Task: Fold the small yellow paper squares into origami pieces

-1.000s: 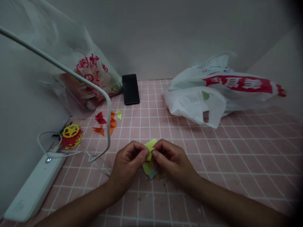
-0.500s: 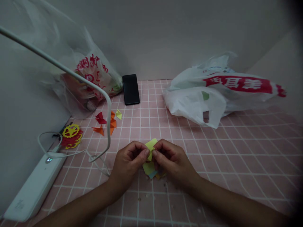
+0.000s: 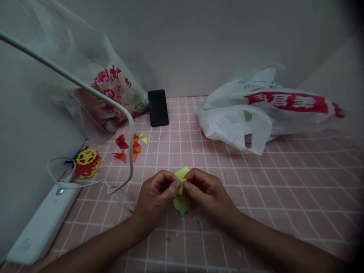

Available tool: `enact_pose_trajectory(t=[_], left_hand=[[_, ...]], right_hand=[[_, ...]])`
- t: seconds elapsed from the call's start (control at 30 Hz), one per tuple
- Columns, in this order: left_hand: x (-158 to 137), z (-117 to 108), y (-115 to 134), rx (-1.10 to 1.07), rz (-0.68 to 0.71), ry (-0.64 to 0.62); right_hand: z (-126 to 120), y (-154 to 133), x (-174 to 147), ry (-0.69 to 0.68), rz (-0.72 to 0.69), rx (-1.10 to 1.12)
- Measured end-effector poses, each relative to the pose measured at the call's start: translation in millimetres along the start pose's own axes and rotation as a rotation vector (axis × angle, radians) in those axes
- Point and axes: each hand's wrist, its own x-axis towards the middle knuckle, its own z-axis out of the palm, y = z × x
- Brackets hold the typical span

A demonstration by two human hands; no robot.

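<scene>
Between my two hands is a small piece of yellow paper [image 3: 181, 187], partly covered by the fingers. My left hand [image 3: 157, 197] pinches its left side between thumb and forefinger. On the other side my right hand [image 3: 209, 195] pinches it in the same way, the thumbs almost touching. Under and around the hands lie more colored paper sheets [image 3: 179, 204], yellow, light blue and orange, mostly hidden. Folded paper pieces in orange [image 3: 136, 148], red [image 3: 121, 141] and pale yellow [image 3: 143, 137] rest on the table farther off to the left.
A white cable [image 3: 131, 151] arches down at left, near a power strip [image 3: 42, 223]. Yellow and red cut-out shapes [image 3: 87, 157] lie behind the strip. A black phone [image 3: 158, 108] is at the back, between a clear plastic bag [image 3: 99, 98] and a white plastic bag [image 3: 236, 113].
Both hands stay in nearly the same place, with the yellow paper between their fingertips shifted only slightly. The whole view has moved a little.
</scene>
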Motion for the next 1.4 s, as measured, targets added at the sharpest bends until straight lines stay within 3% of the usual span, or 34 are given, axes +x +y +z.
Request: enact_pose_trajectory(t=[0.2,0.37,0.67,1.4], left_hand=[[0.7,-0.9,-0.6,-0.019,0.009,-0.043],[-1.5,-3.7,-1.4,-0.155,0.028,-0.055],[-0.5,-2.3,-2.7,-0.223,-0.084,-0.189],[-2.5,-2.2,-1.3,-0.139,-0.008,-0.164]], right_hand=[[-1.8,0.3,1.6,-0.011,0.033,0.030],[-2.9,-1.7,1.6,-0.006,0.073,0.096],[-5.7,-5.0,1.1,0.061,0.028,0.043],[-3.4,-2.4,-1.3,0.064,-0.073,-0.017]])
